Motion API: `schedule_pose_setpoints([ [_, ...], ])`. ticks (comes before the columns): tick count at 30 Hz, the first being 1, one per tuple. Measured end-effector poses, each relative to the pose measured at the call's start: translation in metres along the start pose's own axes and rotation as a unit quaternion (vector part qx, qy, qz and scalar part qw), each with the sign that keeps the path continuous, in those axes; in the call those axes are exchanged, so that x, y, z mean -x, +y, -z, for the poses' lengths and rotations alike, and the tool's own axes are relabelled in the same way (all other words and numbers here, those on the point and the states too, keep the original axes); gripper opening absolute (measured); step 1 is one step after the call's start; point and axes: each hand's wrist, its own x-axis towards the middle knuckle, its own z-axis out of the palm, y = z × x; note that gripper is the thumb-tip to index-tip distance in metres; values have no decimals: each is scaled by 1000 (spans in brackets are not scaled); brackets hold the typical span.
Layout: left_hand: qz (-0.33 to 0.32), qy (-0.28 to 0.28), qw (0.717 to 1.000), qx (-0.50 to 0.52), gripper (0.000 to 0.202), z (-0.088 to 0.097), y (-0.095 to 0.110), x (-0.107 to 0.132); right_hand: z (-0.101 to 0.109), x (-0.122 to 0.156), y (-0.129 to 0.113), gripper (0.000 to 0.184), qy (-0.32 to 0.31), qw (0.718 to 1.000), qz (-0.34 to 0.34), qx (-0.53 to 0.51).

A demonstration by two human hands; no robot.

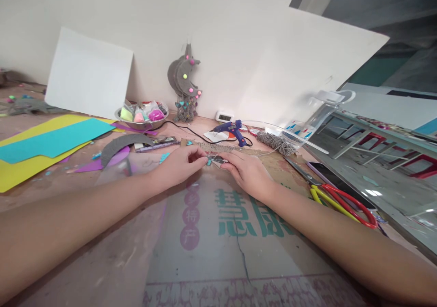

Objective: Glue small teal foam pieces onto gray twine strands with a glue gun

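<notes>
My left hand [182, 165] is closed in a pinch over the printed cardboard, with a small teal piece [209, 161] at its fingertips. Facing it, my right hand [252, 173] grips a small dark tool with a metallic tip [218, 159]; its exact kind is too small to make out. The tool's tip meets the teal piece between the two hands. Beneath both wrists lies the cardboard [211, 257] with green and purple lettering, under a clear sheet. Left of my left hand is a grey curved strip [124, 145] by purple sheets.
Behind my hands lie a blue glue gun [230, 129] and grey cord [278, 142]. Large scissors [336, 198] and a phone [341, 184] are at right. A bowl [141, 124] of clay bags, coloured sheets [51, 145] and a moon ornament [186, 77] are at back left.
</notes>
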Motion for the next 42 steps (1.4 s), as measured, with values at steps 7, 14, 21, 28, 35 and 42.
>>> schedule_pose_setpoints([
  [7,7,-2,1000,9,21,0,1,0,2,0,-2,35,-1,999,-12,-32],
  [14,31,-2,998,48,22,0,2,2,-6,-4,6,33,64,981,-118,-143],
  [21,21,18,999,45,20,0,4,1,-3,-2,3,33,25,985,-104,-135],
  [28,19,15,999,45,18,1,2,1,1,-2,0,33,-3,990,-57,-132],
  [35,24,-7,998,49,17,0,3,0,2,-2,-3,34,-8,995,-28,-91],
  [42,27,-17,999,44,18,-1,1,-1,1,-1,-3,33,12,999,-1,-43],
])
